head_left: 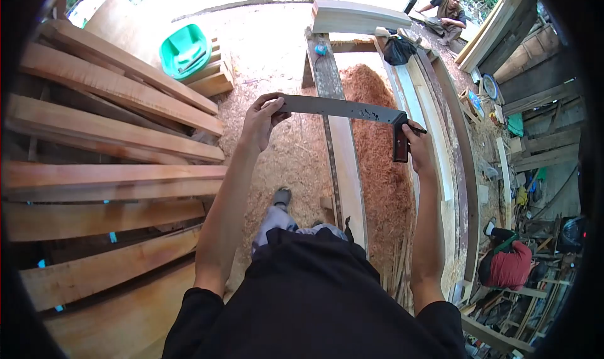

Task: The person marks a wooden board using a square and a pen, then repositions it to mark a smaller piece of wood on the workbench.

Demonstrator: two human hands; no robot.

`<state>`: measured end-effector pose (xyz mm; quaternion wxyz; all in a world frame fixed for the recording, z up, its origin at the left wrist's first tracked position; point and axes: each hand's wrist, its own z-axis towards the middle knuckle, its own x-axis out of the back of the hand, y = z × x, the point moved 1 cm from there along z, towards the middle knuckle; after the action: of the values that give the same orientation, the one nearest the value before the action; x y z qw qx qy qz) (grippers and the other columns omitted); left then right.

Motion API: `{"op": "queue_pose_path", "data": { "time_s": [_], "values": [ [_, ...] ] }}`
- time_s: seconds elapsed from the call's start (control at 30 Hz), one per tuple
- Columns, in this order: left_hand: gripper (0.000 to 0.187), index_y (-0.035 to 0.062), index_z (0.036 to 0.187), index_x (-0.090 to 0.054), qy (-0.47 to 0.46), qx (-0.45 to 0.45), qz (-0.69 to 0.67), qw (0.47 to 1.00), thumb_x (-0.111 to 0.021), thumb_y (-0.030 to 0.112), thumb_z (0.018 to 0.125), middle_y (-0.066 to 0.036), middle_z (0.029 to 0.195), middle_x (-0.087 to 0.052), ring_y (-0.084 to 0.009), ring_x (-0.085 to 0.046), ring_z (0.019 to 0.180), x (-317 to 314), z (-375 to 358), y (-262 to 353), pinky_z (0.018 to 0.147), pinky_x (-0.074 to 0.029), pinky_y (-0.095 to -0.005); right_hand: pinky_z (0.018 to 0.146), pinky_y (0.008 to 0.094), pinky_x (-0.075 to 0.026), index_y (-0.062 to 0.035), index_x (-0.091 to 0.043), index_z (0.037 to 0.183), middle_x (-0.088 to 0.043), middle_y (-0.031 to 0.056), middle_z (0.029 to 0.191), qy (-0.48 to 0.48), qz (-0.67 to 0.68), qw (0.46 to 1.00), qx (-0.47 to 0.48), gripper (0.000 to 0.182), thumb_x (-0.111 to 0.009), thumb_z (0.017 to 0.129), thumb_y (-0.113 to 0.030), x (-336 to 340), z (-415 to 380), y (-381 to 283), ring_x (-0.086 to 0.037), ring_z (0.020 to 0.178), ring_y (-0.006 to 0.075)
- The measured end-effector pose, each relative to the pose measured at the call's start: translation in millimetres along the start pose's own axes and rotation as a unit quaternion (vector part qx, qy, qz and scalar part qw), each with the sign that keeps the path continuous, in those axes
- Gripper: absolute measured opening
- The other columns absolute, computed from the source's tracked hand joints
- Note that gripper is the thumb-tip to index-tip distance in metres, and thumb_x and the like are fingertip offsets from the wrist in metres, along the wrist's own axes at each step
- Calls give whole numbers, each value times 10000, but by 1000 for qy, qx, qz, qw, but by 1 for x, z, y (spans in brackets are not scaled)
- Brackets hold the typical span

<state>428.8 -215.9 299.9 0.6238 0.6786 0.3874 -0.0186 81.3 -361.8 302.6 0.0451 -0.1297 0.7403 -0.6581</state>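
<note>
We've got both hands up in front of us, apart, w/ a long grey metal square [340, 108] held btwn them. Our left hand [267, 117] is closed on the free end of its blade, thumb on the near face; our right hand [417, 146] grips nr the black handle w/ reddish-brown face [400, 146] at the other end, a thin black pen-like stick [416, 130] also in its fingers. The blade runs roughly crosswise, dark spots nr the handle end, above a long, narrow wooden plank [345, 164] & a heap of reddish-brown shavings [379, 142]. On the L we see a row of thick brown wooden beams [113, 139], a few w/ small light-blue marks, & a bright green plastic tub [182, 56] w/ a dark item in it. Further fwd: a small blue round item [321, 49], a pale stacked timber block [358, 18] & a black plastic bag [399, 50] nr it. Top R, a seated person in a dark top [449, 16]; lower R, a person in a red top [509, 268], bent over amid wood scraps. Our grey shoe [282, 196] is on the shavings-strewn floor [296, 154].
</note>
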Motion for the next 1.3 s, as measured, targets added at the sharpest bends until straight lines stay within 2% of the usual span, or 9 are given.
{"op": "queue_pose_path", "data": {
  "time_s": [0.2,0.33,0.4,0.43,0.6,0.83,1.07,1.17,1.3],
  "values": [
    [319,-14,1146,-577,-43,-34,6,998,-657,131,872,-109,969,-647,-164,-649,807,15,66,10,706,-561,-261,707,255,-502,31,-579,1166,-655,55,952,46,11,999,3,354,-673,870,-140,-28,47,5,-609,797,117],
    [515,-28,1223,-558,67,-122,566,812,-669,289,834,-266,1160,-524,-344,-519,1105,-3,92,4,988,-403,-426,673,268,-515,33,-592,1134,-666,56,905,55,-23,998,24,342,-695,852,-132,-69,58,-8,-618,766,122],
    [496,-29,1252,-533,-55,-165,499,849,-628,276,873,-249,1251,-518,-301,-488,1214,-27,103,1,999,-401,-414,638,275,-504,50,-625,1047,-689,86,879,85,-31,991,103,271,-702,835,-100,-96,64,-9,-630,768,126],
    [493,-20,1280,-509,-140,-47,424,893,-574,309,919,-212,1244,-554,-275,-541,1167,-50,97,14,974,-425,-377,646,276,-503,25,-617,1060,-692,96,906,78,-34,989,123,254,-686,833,-63,-112,68,-9,-632,800,121],
    [498,54,1271,-538,-271,17,292,917,-500,435,953,-101,1073,-637,-144,-573,995,-95,104,19,829,-459,-275,681,305,-510,-6,-594,1086,-690,112,934,108,-106,970,191,267,-671,836,-60,-193,49,-52,-655,821,160],
    [381,-13,1145,-573,-179,-111,276,938,-591,292,918,-117,981,-648,-165,-607,873,-68,143,-10,779,-483,-326,686,282,-501,2,-598,1117,-661,65,961,-26,-155,960,232,273,-621,895,-157,-202,66,-46,-629,825,131],
    [244,-42,1000,-589,-109,-51,316,941,-523,183,932,-130,838,-634,-212,-622,844,-45,132,-47,740,-486,-351,742,310,-515,-49,-619,1132,-668,146,1000,7,-246,967,65,349,-713,802,-109,-162,71,-5,-656,913,218],
    [247,-16,1069,-572,-104,86,142,981,-469,184,968,-128,842,-632,-197,-664,734,-32,129,-91,650,-510,-319,796,378,-511,-57,-598,1159,-612,171,1144,15,-318,935,160,449,-748,736,-58,-145,72,21,-599,1037,315],
    [246,-8,1102,-546,-53,85,220,970,-445,184,984,-115,905,-615,-190,-653,772,-20,112,-119,681,-496,-287,930,425,-426,-49,-588,1161,-591,177,1179,-41,-394,903,169,457,-743,730,-55,-138,76,52,-543,1093,363]
  ]
}}
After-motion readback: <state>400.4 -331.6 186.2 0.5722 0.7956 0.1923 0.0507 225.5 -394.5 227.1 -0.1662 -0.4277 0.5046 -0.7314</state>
